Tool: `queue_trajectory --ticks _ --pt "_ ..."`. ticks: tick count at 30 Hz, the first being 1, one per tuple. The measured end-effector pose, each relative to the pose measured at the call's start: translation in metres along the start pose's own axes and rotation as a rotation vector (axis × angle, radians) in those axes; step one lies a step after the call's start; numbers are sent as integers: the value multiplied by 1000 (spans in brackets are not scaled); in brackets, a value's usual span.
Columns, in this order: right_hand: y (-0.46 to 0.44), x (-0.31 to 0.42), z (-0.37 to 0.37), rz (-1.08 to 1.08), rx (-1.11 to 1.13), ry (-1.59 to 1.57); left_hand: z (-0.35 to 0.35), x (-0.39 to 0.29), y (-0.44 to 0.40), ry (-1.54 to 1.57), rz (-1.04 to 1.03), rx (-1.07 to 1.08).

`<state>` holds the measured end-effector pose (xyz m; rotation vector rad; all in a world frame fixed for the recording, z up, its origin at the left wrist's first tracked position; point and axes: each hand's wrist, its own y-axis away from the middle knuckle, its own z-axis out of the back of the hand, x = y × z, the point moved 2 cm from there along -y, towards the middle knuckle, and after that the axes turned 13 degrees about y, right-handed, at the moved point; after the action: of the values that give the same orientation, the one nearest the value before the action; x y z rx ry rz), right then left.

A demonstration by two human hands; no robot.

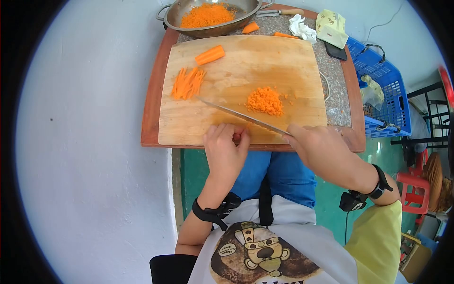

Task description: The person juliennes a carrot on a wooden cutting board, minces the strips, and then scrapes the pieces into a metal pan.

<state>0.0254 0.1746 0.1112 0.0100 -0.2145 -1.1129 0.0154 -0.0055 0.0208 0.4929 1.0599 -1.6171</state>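
Two hands: the right hand point(319, 146) is closed round the handle of a knife point(241, 115); the left hand point(222, 144) curls at the near edge of the cutting board point(265, 61), thumb close to the bent fingers, and I cannot tell whether it pinches a carrot scrap.
Knife: its blade runs leftward from the right hand, passing beyond the left fingertips; its tip is by the carrot strips.
Finely cut carrot: seemingly finished, a small diced pile point(265, 101) sits just beyond the blade, ahead of and left of the right hand; a larger heap point(208, 15) lies in the metal pan point(203, 33), far beyond the left hand.
Carrot strips point(188, 84): partly worked, I judge; sliced but not diced, ahead of and left of the left hand.
Carrot block point(210, 55): not yet sliced into strips, farther out, past those strips.
Carrot pieces point(250, 27): two more lie off the board, well beyond both hands.
Shirt print point(265, 251): a cartoon bear below the hands; its big lettering is cut off, its oval badge too small to read.
Yellow packet point(331, 28): far beyond the right hand, printed, but illegible.
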Motion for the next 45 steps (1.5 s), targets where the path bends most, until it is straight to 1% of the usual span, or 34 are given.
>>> queue_trajectory --ticks 3,13,15,21,27,34,36,45 --pt "0 -1 -5 24 -29 6 0 0 0 -12 -1 5" --pt "-3 -1 -4 20 -27 35 -1 -1 1 -41 -18 -5" --pt "-2 -2 -7 -6 -92 -4 -1 1 1 -28 -15 -13" --pt "-1 2 -6 -28 -23 -13 -1 0 1 -25 -12 -8" --pt "-1 1 -7 29 -47 -21 -2 0 1 -37 -33 -14" --pt "-5 1 -4 -31 -39 -24 -2 0 4 -16 -22 -35" --pt "-4 2 -4 -34 12 -5 -2 -2 3 -28 -22 -33" --pt "-3 1 -10 29 -55 -9 -3 -3 4 -30 -34 -29"
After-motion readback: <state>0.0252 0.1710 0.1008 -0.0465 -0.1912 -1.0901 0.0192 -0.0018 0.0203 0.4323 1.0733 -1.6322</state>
